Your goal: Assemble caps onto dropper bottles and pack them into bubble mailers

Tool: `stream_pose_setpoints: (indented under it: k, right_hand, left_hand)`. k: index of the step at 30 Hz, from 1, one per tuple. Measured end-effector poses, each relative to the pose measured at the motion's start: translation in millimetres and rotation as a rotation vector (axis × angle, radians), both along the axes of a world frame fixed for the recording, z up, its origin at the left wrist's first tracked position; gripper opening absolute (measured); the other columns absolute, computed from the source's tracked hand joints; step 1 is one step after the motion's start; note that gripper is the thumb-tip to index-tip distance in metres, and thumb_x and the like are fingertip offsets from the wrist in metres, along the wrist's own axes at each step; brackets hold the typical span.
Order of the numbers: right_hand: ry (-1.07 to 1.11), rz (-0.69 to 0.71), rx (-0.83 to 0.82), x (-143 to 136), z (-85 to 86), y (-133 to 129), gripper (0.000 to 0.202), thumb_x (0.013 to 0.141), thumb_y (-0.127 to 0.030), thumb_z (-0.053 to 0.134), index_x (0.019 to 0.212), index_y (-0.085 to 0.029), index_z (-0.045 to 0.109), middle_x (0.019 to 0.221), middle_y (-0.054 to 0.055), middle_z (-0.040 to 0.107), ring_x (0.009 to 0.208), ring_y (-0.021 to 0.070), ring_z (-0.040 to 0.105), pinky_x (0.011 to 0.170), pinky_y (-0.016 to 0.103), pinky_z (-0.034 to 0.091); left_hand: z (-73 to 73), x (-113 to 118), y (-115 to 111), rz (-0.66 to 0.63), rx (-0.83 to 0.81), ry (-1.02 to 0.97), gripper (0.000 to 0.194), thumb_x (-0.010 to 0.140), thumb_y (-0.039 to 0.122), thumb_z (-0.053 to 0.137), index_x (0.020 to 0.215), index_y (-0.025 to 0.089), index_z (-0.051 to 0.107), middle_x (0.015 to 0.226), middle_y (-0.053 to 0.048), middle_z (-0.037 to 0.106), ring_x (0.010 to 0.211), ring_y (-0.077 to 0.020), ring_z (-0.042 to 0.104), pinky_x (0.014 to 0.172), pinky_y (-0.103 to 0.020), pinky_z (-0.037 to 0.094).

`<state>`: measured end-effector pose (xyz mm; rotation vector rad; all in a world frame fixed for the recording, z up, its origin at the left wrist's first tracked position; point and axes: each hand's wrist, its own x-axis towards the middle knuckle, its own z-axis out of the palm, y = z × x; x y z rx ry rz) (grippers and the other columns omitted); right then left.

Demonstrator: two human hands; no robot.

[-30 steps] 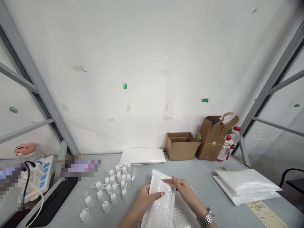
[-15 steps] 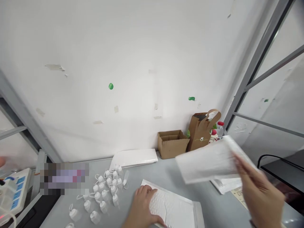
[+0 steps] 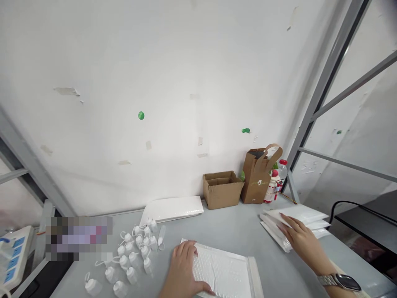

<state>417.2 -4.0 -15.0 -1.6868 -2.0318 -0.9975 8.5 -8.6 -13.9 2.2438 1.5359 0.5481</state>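
My left hand point(image 3: 183, 270) lies flat on the left end of a white bubble mailer point(image 3: 226, 274) that rests on the grey table point(image 3: 229, 231) in front of me. My right hand point(image 3: 300, 241), with a watch on its wrist, rests palm down on a stack of white mailers point(image 3: 307, 219) at the right side of the table. Its fingers are spread over the top mailer and grip nothing. A cluster of several small white capped bottles point(image 3: 133, 256) stands just left of my left hand.
Another stack of white mailers point(image 3: 172, 208) lies by the back wall. A small open cardboard box point(image 3: 221, 189), a brown paper bag point(image 3: 259, 174) and a red-capped bottle point(image 3: 281, 171) stand at the back right. A power strip point(image 3: 12, 256) sits at far left. Grey shelf frames flank both sides.
My right hand carried a white mailer through the air to the right and has set it on the right stack. My left hand stayed on the mailer in front. The view turned right.
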Motion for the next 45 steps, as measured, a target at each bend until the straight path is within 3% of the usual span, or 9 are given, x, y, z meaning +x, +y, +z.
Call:
stream_pose_setpoints:
  k: [3, 7, 18, 25, 28, 32, 36, 41, 45]
  right_hand:
    - [0.043, -0.018, 0.029, 0, -15.0, 0, 0.044, 0.090, -0.042, 0.029, 0.090, -0.024, 0.069, 0.111, 0.009, 0.062, 0.098, 0.0262, 0.055, 0.067, 0.036, 0.047]
    - [0.090, 0.014, 0.016, -4, -9.2, -3, 0.042, 0.088, -0.048, 0.031, 0.098, -0.029, 0.067, 0.113, 0.007, 0.061, 0.097, 0.0246, 0.057, 0.071, 0.036, 0.046]
    - [0.383, 0.151, 0.091, -47, 10.3, -1, 0.036, 0.088, -0.042, 0.039, 0.096, -0.019, 0.065, 0.099, 0.012, 0.064, 0.088, 0.0242, 0.059, 0.076, 0.040, 0.046]
    - [1.154, 0.115, -0.271, -143, 7.2, 3, 0.042, 0.078, -0.051, 0.045, 0.097, -0.019, 0.065, 0.104, 0.011, 0.063, 0.092, 0.0226, 0.060, 0.067, 0.029, 0.051]
    - [1.371, 0.084, -0.406, -167, 11.5, 10, 0.050, 0.070, -0.056, 0.052, 0.094, -0.014, 0.065, 0.092, 0.011, 0.067, 0.082, 0.0242, 0.061, 0.066, 0.031, 0.050]
    - [1.556, 0.203, -0.592, -189, 17.3, 26, 0.046, 0.069, -0.057, 0.053, 0.075, -0.013, 0.065, 0.067, 0.005, 0.066, 0.065, 0.0216, 0.058, 0.059, 0.030, 0.046]
    - [1.336, 0.382, -0.758, -222, 22.2, 41, 0.033, 0.075, -0.045, 0.053, 0.067, -0.015, 0.063, 0.062, 0.003, 0.064, 0.060, 0.0196, 0.056, 0.055, 0.030, 0.044]
    - [0.666, 0.600, -0.453, -279, 38.9, 52, 0.029, 0.081, -0.011, 0.046, 0.106, -0.020, 0.058, 0.106, 0.009, 0.061, 0.099, 0.0236, 0.050, 0.086, 0.040, 0.039]
    - [0.202, 0.879, -0.602, -324, 42.2, 67, 0.031, 0.079, -0.004, 0.046, 0.102, -0.022, 0.059, 0.102, 0.003, 0.062, 0.093, 0.0183, 0.051, 0.082, 0.031, 0.039]
  left_hand:
    - [-0.6, -2, 2, 0.006, -0.018, 0.005, 0.090, 0.029, 0.058, 0.078, 0.106, 0.015, 0.056, 0.111, -0.014, 0.057, 0.106, -0.0340, 0.045, 0.094, -0.047, 0.027]
    - [-3.0, -5, 5, 0.024, -0.028, 0.008, 0.104, 0.031, 0.067, 0.072, 0.118, 0.014, 0.053, 0.108, -0.015, 0.057, 0.105, -0.0348, 0.045, 0.095, -0.047, 0.024]
    - [2.4, -3, 1, 0.103, -0.088, -0.030, 0.060, 0.035, 0.058, 0.076, 0.075, 0.016, 0.059, 0.088, -0.006, 0.054, 0.087, -0.0260, 0.048, 0.080, -0.036, 0.035]
    - [-0.6, -3, 8, 0.233, -0.247, -0.326, 0.030, 0.061, 0.038, 0.067, 0.066, 0.021, 0.042, 0.068, 0.004, 0.051, 0.072, -0.0164, 0.051, 0.067, -0.025, 0.036]
    - [-5.8, -4, 11, 0.288, -0.326, -0.564, 0.035, 0.062, 0.043, 0.064, 0.065, 0.022, 0.036, 0.056, 0.007, 0.048, 0.062, -0.0143, 0.051, 0.059, -0.023, 0.035]
    - [1.2, -5, 9, 0.167, -0.649, -0.909, 0.050, 0.052, 0.051, 0.071, 0.083, 0.019, 0.047, 0.064, 0.000, 0.062, 0.061, -0.0179, 0.058, 0.057, -0.026, 0.040]
    - [14.5, -7, 5, 0.025, -0.785, -1.190, 0.049, 0.059, 0.048, 0.070, 0.090, 0.012, 0.060, 0.082, -0.008, 0.068, 0.078, -0.0220, 0.063, 0.076, -0.032, 0.044]
    - [12.8, -11, 8, 0.135, -0.813, -1.212, 0.038, 0.056, 0.037, 0.075, 0.081, 0.010, 0.065, 0.079, -0.009, 0.070, 0.082, -0.0259, 0.063, 0.077, -0.035, 0.044]
    - [4.7, -13, 10, 0.182, -0.804, -1.199, 0.045, 0.055, 0.026, 0.075, 0.097, 0.015, 0.061, 0.096, -0.007, 0.068, 0.097, -0.0267, 0.059, 0.077, -0.035, 0.045]
